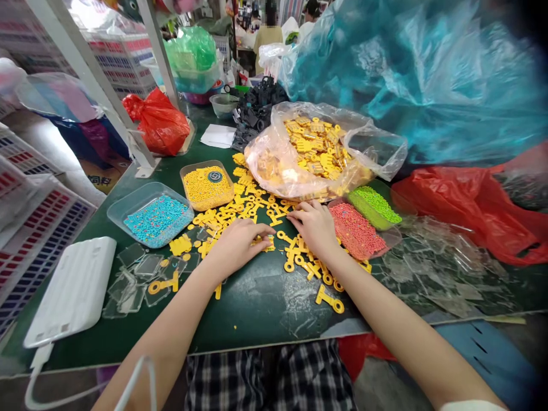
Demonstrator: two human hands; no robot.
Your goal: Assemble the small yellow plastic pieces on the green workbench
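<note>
My left hand [240, 245] is closed, thumb and forefinger pinching a small yellow plastic piece [269, 244] with some coloured spots, low over the green table. My right hand [315, 227] is just to its right, fingers curled and pinched; what lies between the fingertips, if anything, is too small to make out. Yellow T-shaped pieces with ring ends [295, 251] are scattered around and under both hands. Beside my right hand is a tub of red beads [357, 228]. Further left are a tub of yellow beads [208, 185] and a tub of blue beads [156, 220].
A clear bag of yellow parts [317, 148] lies behind my hands, with black parts [259, 105] beyond it. Green beads [374, 204] and clear plastic pieces [432, 262] are at right. A white power bank [72, 291] is at left. A large blue bag [419, 80] bulges at back right.
</note>
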